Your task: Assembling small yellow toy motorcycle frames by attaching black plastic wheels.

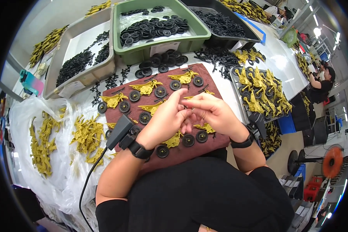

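Note:
My left hand and my right hand meet above a reddish-brown cloth, fingertips pinched together. Whatever lies between the fingers is hidden. Rows of yellow toy motorcycle bodies rest on the cloth, with black spoked wheels beside them. Thin black parts lie above several of the bodies. Some pieces are partly covered by my hands. A black wristband circles each wrist, and a black box-shaped device with a cable sits by my left wrist.
Behind the cloth stand a beige bin, a green bin of black wheels and a black bin. Loose wheels lie before them. A metal tray of yellow-and-black toy motorcycles is right; yellow parts on plastic are left.

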The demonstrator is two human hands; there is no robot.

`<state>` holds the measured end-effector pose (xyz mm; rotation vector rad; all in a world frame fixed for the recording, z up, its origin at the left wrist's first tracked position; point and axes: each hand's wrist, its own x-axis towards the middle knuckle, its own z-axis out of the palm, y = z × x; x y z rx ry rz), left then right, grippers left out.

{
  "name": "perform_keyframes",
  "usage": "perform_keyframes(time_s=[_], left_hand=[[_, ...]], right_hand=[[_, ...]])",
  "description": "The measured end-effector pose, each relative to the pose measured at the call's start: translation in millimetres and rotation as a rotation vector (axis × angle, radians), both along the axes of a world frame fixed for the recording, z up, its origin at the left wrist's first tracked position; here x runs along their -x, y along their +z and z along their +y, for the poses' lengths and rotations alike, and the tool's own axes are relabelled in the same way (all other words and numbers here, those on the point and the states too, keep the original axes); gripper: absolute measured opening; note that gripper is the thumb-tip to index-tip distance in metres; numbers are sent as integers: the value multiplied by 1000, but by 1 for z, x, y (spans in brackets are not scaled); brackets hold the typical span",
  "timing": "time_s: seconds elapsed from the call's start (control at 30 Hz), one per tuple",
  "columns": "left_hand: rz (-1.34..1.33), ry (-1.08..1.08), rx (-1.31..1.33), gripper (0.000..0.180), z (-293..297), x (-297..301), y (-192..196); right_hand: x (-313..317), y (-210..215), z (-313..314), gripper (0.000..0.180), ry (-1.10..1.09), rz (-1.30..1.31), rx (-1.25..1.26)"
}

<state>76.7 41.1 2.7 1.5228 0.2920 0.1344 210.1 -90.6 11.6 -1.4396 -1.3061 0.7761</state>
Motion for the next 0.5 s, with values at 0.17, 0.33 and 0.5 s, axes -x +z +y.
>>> perform_keyframes(time_s=[0.17,0.33,0.5], left_hand=[[29,-6,267,27,4,28,3],[-69,39,318,19,6,48,-8],[-84,124,460,20,6,59,-12]], right_hand=[[9,0,4,24,98,-85,31],[28,-5,10,19,100,361,143],[34,-11,18,26,66,383,87]])
